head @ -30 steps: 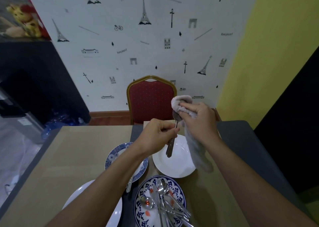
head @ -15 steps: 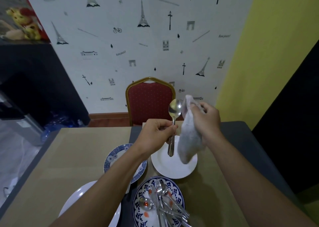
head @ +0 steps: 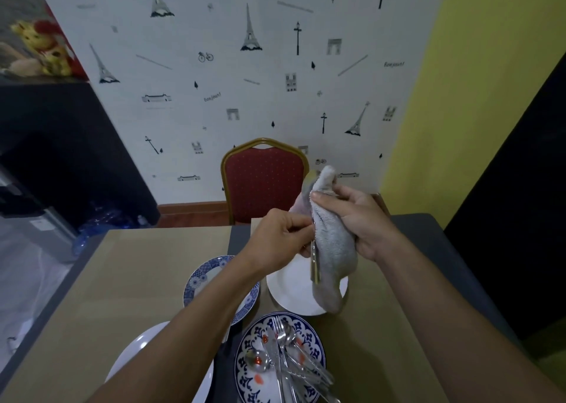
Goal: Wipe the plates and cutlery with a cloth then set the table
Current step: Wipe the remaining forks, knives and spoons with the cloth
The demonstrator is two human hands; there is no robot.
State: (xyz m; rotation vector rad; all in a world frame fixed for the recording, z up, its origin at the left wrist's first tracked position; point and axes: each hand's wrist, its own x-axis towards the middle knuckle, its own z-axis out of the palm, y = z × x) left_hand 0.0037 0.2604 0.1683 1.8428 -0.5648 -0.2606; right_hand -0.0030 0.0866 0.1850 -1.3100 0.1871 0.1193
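Currently in hand: a spoon, held upright. The left hand pinches its handle, and the right hand grips a cloth wrapped round the bowl end, so only a sliver of the bowl shows on top.
Where: in the air above the plain white plate, at 1 o'clock from the patterned plate.
Done: little, I judge; this piece is mid-wipe and no place looks laid.
Left: the cutlery heap on the patterned plate at 6 o'clock, the small blue-rimmed plate at 9 o'clock of the white one, a second white plate at 7 o'clock, then laying the table.
Materials: the cloth is pale, fleecy and limp, hanging in a fold. The spoon is shiny metal with a slim handle. The plates are round and glossy, likely ceramic. The tabletop is smooth and tan.
Beyond: a red padded chair with a gold frame, at 12 o'clock.
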